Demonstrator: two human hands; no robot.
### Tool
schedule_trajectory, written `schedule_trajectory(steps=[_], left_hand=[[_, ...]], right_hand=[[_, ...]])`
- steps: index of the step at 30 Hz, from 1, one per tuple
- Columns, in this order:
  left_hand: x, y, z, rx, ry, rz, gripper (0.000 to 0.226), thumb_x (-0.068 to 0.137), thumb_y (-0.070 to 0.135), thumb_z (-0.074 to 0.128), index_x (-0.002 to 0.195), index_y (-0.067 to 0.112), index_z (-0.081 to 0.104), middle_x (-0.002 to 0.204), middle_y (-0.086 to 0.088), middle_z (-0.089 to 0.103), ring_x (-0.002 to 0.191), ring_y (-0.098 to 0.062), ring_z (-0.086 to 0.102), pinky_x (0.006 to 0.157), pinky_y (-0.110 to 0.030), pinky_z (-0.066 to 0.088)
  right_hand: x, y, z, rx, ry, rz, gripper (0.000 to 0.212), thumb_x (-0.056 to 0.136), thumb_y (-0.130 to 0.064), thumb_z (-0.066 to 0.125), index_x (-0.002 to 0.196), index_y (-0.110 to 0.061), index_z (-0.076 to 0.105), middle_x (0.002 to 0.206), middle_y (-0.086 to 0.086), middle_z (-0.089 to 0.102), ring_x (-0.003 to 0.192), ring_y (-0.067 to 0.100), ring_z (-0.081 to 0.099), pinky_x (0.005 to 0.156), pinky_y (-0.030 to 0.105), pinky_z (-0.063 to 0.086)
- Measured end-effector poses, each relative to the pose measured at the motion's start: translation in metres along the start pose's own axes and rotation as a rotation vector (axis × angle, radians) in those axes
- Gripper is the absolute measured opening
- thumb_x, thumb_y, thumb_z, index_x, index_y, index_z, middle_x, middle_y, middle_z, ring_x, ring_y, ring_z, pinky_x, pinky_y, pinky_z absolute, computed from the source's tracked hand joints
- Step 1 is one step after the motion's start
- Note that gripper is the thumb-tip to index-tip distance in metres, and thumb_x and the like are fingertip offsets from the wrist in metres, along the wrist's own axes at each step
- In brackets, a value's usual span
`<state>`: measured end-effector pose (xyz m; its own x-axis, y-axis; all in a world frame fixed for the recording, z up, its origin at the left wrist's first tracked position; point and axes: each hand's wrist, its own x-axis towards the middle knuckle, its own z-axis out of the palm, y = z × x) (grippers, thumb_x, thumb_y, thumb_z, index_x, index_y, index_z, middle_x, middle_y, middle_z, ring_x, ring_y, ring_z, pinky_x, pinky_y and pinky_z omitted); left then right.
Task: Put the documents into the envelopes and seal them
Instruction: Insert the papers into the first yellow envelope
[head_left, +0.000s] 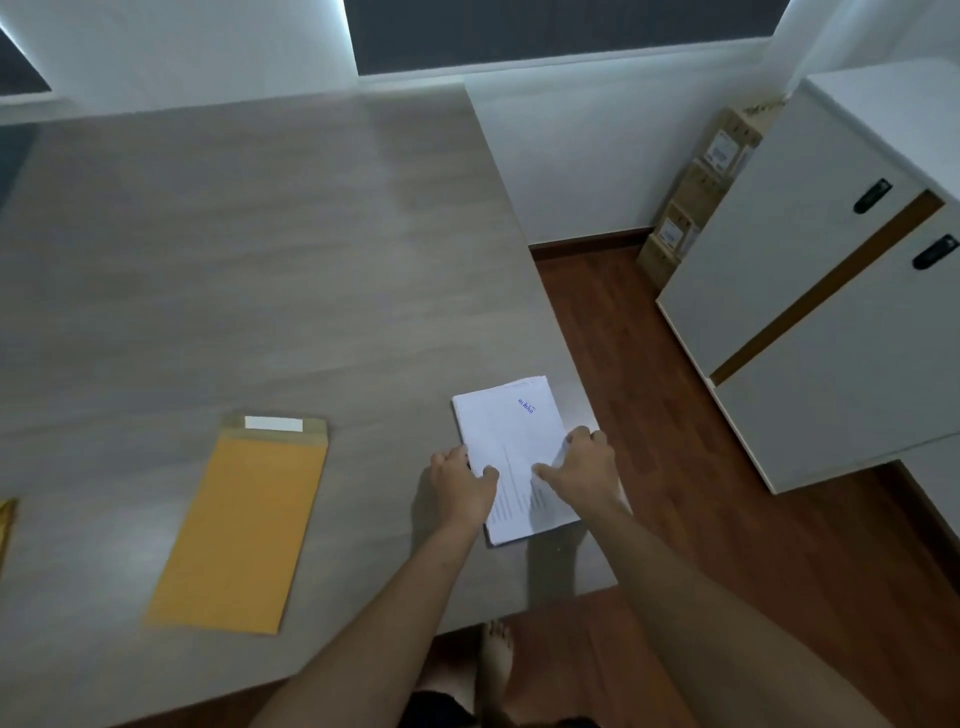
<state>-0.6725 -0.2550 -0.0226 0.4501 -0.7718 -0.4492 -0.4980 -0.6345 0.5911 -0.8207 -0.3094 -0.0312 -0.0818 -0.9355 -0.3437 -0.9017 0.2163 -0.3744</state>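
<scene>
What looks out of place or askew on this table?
Only a little: the paper stack under both hands sits skewed near the table's right edge, sheets slightly fanned at the top. The yellow envelope lies flat, flap open, undamaged.

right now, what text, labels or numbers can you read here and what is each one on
Blue stamp on the top sheet of the paper stack: too blurred to read.
Grey printed lines lower on that sheet: too small.
Labels on the cardboard boxes: too small.
White strip on the yellow envelope: blank.
</scene>
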Motion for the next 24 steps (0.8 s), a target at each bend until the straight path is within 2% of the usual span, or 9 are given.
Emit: schedule_trajectory(steps=[5, 9, 11, 19, 21, 24], left_hand=[[-0.003, 0.006, 0.003, -0.064, 0.089, -0.053, 0.037, 0.087, 0.024, 0.062, 0.122, 0.014, 0.059, 0.127, -0.001, 0.053, 0.105, -0.018, 0.058, 0.084, -0.024, 0.042], [-0.005, 0.009, 0.004, -0.1, 0.138, -0.07, 0.03, 0.087, 0.02, 0.064, 0.116, 0.013, 0.058, 0.124, -0.001, 0.055, 0.092, -0.012, 0.054, 0.073, -0.019, 0.035], [-0.005, 0.009, 0.006, -0.107, 0.15, -0.065, 0.028, 0.087, 0.018, 0.064, 0.113, 0.013, 0.056, 0.121, -0.001, 0.056, 0.093, -0.012, 0.054, 0.072, -0.019, 0.033], [-0.003, 0.009, 0.013, -0.076, 0.158, -0.019, 0.043, 0.092, 0.022, 0.063, 0.133, 0.016, 0.052, 0.127, -0.004, 0.052, 0.109, -0.02, 0.055, 0.083, -0.024, 0.042], [-0.001, 0.009, 0.015, -0.132, 0.169, -0.018, 0.042, 0.09, 0.018, 0.064, 0.131, 0.013, 0.054, 0.128, -0.006, 0.052, 0.108, -0.02, 0.056, 0.082, -0.022, 0.041], [0.002, 0.009, 0.016, -0.218, 0.197, -0.021, 0.033, 0.087, 0.013, 0.068, 0.117, 0.011, 0.055, 0.122, -0.005, 0.056, 0.102, -0.019, 0.059, 0.079, -0.022, 0.044]], right_hand=[[0.004, 0.002, 0.004, -0.024, 0.0, -0.005, 0.071, 0.072, -0.049, 0.077, 0.124, -0.012, 0.048, 0.126, 0.008, 0.051, 0.115, 0.025, 0.053, 0.094, 0.034, 0.048], [0.007, 0.004, 0.007, -0.019, 0.013, -0.002, 0.07, 0.07, -0.049, 0.079, 0.121, -0.011, 0.049, 0.123, 0.009, 0.052, 0.112, 0.025, 0.054, 0.091, 0.036, 0.052], [0.008, 0.005, 0.008, -0.029, 0.016, -0.005, 0.07, 0.069, -0.05, 0.079, 0.12, -0.011, 0.049, 0.122, 0.009, 0.052, 0.112, 0.026, 0.053, 0.09, 0.037, 0.053], [0.01, 0.006, 0.011, -0.059, 0.006, -0.004, 0.072, 0.07, -0.054, 0.077, 0.123, -0.014, 0.048, 0.124, 0.006, 0.052, 0.113, 0.024, 0.054, 0.091, 0.035, 0.051], [0.011, 0.006, 0.011, -0.064, 0.006, -0.004, 0.072, 0.07, -0.054, 0.076, 0.123, -0.014, 0.048, 0.124, 0.007, 0.052, 0.113, 0.024, 0.054, 0.091, 0.034, 0.05], [0.011, 0.006, 0.011, -0.062, 0.007, 0.001, 0.072, 0.07, -0.053, 0.076, 0.123, -0.014, 0.047, 0.125, 0.006, 0.052, 0.113, 0.024, 0.054, 0.092, 0.034, 0.05]])
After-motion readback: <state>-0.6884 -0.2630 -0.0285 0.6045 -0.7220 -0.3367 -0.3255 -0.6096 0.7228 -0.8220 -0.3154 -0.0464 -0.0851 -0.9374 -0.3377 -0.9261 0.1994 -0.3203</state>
